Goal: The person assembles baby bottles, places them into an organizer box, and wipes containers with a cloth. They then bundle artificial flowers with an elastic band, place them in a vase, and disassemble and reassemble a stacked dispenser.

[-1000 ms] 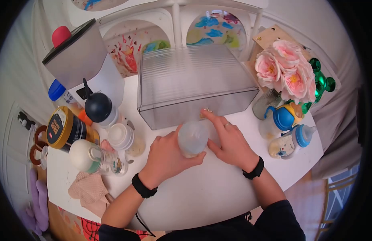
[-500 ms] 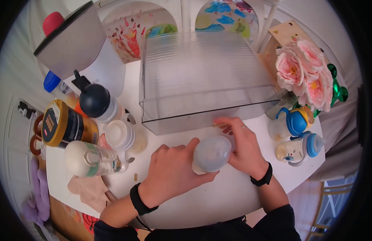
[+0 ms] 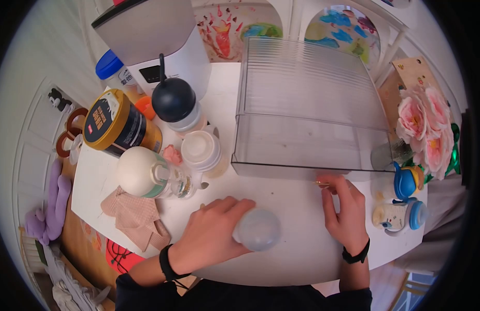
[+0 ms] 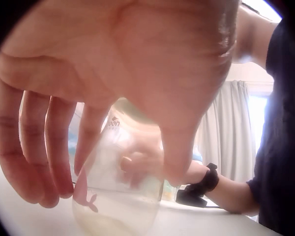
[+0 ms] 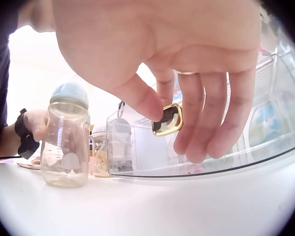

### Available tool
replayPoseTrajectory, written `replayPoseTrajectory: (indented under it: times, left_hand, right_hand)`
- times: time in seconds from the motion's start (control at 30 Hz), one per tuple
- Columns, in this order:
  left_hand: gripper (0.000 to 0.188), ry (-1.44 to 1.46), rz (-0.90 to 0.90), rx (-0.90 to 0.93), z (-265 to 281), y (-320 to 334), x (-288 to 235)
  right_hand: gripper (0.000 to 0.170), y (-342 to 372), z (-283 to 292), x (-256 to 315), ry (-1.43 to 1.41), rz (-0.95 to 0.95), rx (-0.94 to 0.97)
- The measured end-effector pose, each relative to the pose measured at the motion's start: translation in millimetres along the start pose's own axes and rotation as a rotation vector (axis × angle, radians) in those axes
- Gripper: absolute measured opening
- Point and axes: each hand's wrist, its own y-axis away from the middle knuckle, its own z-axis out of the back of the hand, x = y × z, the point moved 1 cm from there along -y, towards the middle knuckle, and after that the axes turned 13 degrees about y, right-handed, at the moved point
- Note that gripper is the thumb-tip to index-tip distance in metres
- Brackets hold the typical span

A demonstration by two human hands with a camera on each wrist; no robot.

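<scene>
In the head view my left hand (image 3: 213,232) is round a clear baby bottle with a pale domed cap (image 3: 259,229). The bottle (image 5: 66,147) stands upright on the white table in the right wrist view, and its clear body (image 4: 119,182) shows below my left palm. My right hand (image 3: 348,210) is at the front of a translucent ribbed box (image 3: 312,88). Between thumb and index finger, it pinches a gold-rimmed knob (image 5: 168,120); the other fingers of this hand (image 5: 201,98) hang downward beside the knob.
Left of the box on the table (image 3: 297,259) stand a black-and-gold tub (image 3: 113,122), a dark-capped bottle (image 3: 173,101), a white-lidded container (image 3: 201,150) and a cream-capped bottle (image 3: 144,173), with a pink cloth (image 3: 138,217) nearer. Pink flowers (image 3: 426,122) and blue-lidded bottles (image 3: 406,181) stand right.
The head view has shifted, putting the box farther right. My right hand, earlier at the knob with an extended index finger, now pinches it and is farther from the bottle. My left hand still holds the bottle.
</scene>
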Motion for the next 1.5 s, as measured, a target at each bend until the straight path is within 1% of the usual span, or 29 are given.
replayPoseTrajectory:
  times: [0.03,0.07,0.13,0.17,0.23,0.3,0.33,0.37,0.4,0.43,0.5,0.53,0.57,0.63,0.67,0.73,0.77,0.83,0.87,0.93,0.97,1.03,1.17,1.23,1.27,1.33,1.37,1.43,1.5]
  left_hand:
    - [0.064,0.017,-0.002,-0.062,3,9,3]
    - [0.064,0.020,0.004,-0.062,7,17,6]
    - [0.060,0.036,0.117,-0.165,14,29,10]
    - [0.060,0.049,0.101,-0.149,15,33,12]
    - [0.067,0.074,0.150,-0.242,18,41,17]
    - [0.065,0.066,0.119,-0.226,19,50,26]
    - [0.066,0.068,0.151,-0.288,20,54,29]
    - [0.066,0.071,0.188,-0.346,20,56,32]
    - [0.067,0.134,0.231,-0.367,20,57,34]
    - [0.067,0.152,0.220,-0.338,17,58,37]
    - [0.067,0.099,0.191,-0.391,15,59,41]
    - [0.068,0.148,0.255,-0.385,15,58,37]
    - [0.068,0.152,0.252,-0.376,14,58,39]
    - [0.067,0.083,0.192,-0.423,11,58,41]
    - [0.067,0.090,0.189,-0.413,10,57,42]
    - [0.063,0.177,0.275,-0.476,8,57,42]
    - [0.063,0.180,0.277,-0.466,5,57,43]
    - [0.058,0.248,0.275,-0.584,0,58,48]
    - [0.058,0.248,0.275,-0.576,-2,57,51]
    - [0.054,0.100,0.215,-0.646,-2,58,54]
    - [0.054,0.092,0.222,-0.648,-2,58,51]
    - [0.050,0.247,0.290,-0.632,1,56,43]
    - [0.046,0.131,0.281,-0.582,7,64,40]
    - [0.045,0.029,0.413,-0.428,16,70,29]
    - [0.045,0.016,0.423,-0.437,24,74,22]
    - [0.042,0.005,0.599,-0.350,40,81,7]
    - [0.042,-0.005,0.608,-0.359,48,85,-6]
    - [0.034,-0.187,0.486,-0.470,66,95,-38]
    - [0.019,-0.304,0.268,-0.550,75,95,-69]
  right_hand:
    - [0.028,3,1,2,-0.005,0.004,0.007]
    - [0.029,5,2,4,0.008,-0.001,0.011]
    - [0.029,12,7,6,0.047,-0.032,0.018]
    - [0.029,14,7,10,0.020,-0.051,0.020]
    - [0.029,17,7,12,0.015,-0.089,0.012]
    - [0.028,19,4,7,-0.006,-0.066,0.016]
    - [0.027,17,2,7,0.004,-0.054,-0.022]
    - [0.027,16,1,7,0.035,-0.091,-0.027]
    - [0.025,15,0,7,0.040,-0.068,-0.049]
    - [0.024,18,-2,8,0.039,-0.039,-0.068]
    - [0.022,22,-9,7,0.057,-0.044,-0.105]
    - [0.020,23,-11,7,0.053,-0.025,-0.141]
    - [0.020,23,-13,7,0.059,-0.033,-0.140]
    - [0.024,26,-13,9,0.098,0.029,-0.193]
    - [0.024,28,-14,9,0.107,0.020,-0.191]
    - [0.031,35,-14,11,0.148,0.057,-0.199]
    - [0.031,38,-12,12,0.150,0.048,-0.195]
    - [0.037,45,-9,15,0.170,0.047,-0.172]
    - [0.037,48,-7,16,0.171,0.038,-0.170]
    - [0.037,55,-4,19,0.178,0.023,-0.158]
    - [0.037,59,-3,19,0.168,0.025,-0.155]
    - [0.036,65,-2,18,0.198,0.065,-0.168]
    - [0.032,71,0,20,0.149,0.070,-0.163]
    - [0.031,71,7,23,0.134,0.030,-0.048]
    - [0.031,72,8,23,0.117,0.039,-0.048]
    - [0.035,73,10,20,0.121,0.057,-0.016]
    - [0.035,72,12,19,0.107,0.064,-0.016]
    - [0.039,71,16,17,0.130,0.090,0.033]
    - [0.041,70,18,14,0.108,0.102,0.068]
